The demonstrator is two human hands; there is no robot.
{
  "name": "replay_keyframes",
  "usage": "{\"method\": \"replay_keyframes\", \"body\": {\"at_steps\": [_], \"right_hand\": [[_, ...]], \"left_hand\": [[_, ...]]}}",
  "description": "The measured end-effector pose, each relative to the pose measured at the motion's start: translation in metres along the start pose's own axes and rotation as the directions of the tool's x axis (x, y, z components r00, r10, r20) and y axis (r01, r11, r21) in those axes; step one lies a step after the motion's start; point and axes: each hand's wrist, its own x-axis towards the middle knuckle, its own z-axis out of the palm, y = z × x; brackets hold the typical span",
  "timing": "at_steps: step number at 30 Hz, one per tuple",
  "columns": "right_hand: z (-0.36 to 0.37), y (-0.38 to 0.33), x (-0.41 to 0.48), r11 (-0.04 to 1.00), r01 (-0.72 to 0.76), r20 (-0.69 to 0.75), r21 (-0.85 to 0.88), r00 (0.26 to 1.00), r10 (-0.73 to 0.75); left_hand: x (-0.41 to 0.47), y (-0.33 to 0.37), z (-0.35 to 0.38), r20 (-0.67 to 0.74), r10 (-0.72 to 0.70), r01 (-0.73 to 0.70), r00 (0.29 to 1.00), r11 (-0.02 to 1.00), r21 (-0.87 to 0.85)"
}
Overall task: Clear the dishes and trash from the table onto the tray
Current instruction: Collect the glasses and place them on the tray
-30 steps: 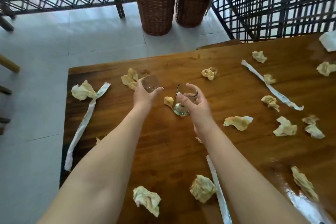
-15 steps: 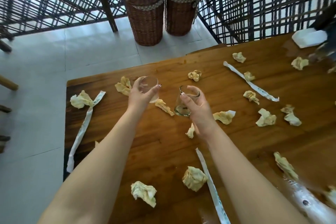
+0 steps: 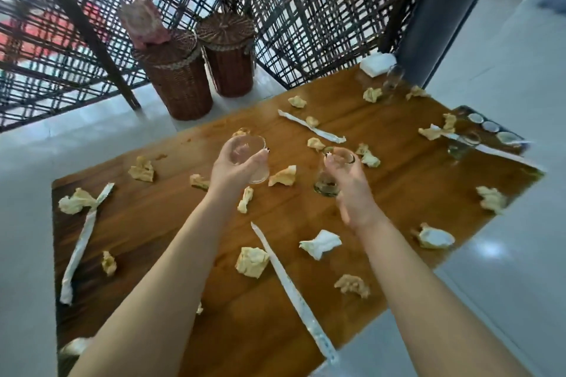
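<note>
My left hand point(image 3: 235, 165) grips a small clear glass point(image 3: 255, 156), held tilted above the wooden table point(image 3: 171, 223). In my right hand point(image 3: 352, 190) is a second clear glass point(image 3: 329, 180), held upright by its rim just over the table. Several crumpled yellowish napkins, such as one point(image 3: 251, 262) near the middle, lie scattered over the table with long white paper strips point(image 3: 291, 288). A dark tray point(image 3: 517, 144) with several cups on it sits at the far right edge. Two more glasses stand far right, one point(image 3: 462, 147) by the tray, one point(image 3: 393, 78) at the back corner.
Two wicker baskets point(image 3: 180, 82) stand on the tiled floor beyond the table, against a dark metal lattice screen point(image 3: 306, 18). A white folded cloth point(image 3: 376, 64) lies at the table's back right corner. A dark pillar point(image 3: 444, 9) rises behind it.
Both hands have lifted their glasses and carried them rightward. The view has swung right, bringing the tray and the table's right end into sight.
</note>
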Motion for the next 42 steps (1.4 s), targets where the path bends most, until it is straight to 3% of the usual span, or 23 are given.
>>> {"method": "replay_keyframes", "body": {"at_steps": [6,9,13,20,23,30,34,38,42], "right_hand": [[-0.105,-0.026,-0.075,0.996,0.089,-0.128,-0.002,0.988,-0.089],[-0.165,-0.034,-0.122,0.992,0.128,-0.222,-0.003,0.967,-0.125],[-0.223,-0.047,-0.173,0.985,0.174,-0.353,0.004,0.922,-0.161],[-0.317,-0.061,-0.246,0.952,0.302,-0.554,0.051,0.801,-0.224],[-0.345,-0.064,-0.266,0.942,0.326,-0.611,0.078,0.762,-0.213],[-0.407,-0.09,-0.282,0.933,0.359,-0.748,0.004,0.62,-0.235],[-0.425,-0.103,-0.273,0.917,0.398,-0.77,-0.015,0.581,-0.265],[-0.442,-0.109,-0.257,0.904,0.427,-0.803,-0.01,0.536,-0.262],[-0.461,-0.11,-0.242,0.908,0.419,-0.819,-0.008,0.518,-0.246]], "left_hand": [[-0.075,0.026,0.091,0.205,0.027,-0.014,0.978,0.998,-0.064],[-0.124,0.04,0.143,0.343,-0.006,0.06,0.939,0.987,-0.147],[-0.173,0.053,0.204,0.503,-0.03,0.141,0.864,0.973,-0.184],[-0.228,0.078,0.299,0.729,0.009,0.089,0.684,0.991,-0.096],[-0.236,0.082,0.332,0.772,-0.002,0.091,0.635,0.993,-0.072],[-0.237,0.102,0.427,0.922,0.007,0.123,0.388,0.991,-0.059],[-0.231,0.118,0.466,0.958,0.025,0.102,0.285,0.993,-0.056],[-0.22,0.127,0.5,0.973,0.032,0.057,0.228,0.997,-0.046],[-0.21,0.128,0.53,0.973,0.014,0.079,0.229,0.996,-0.033]]}}
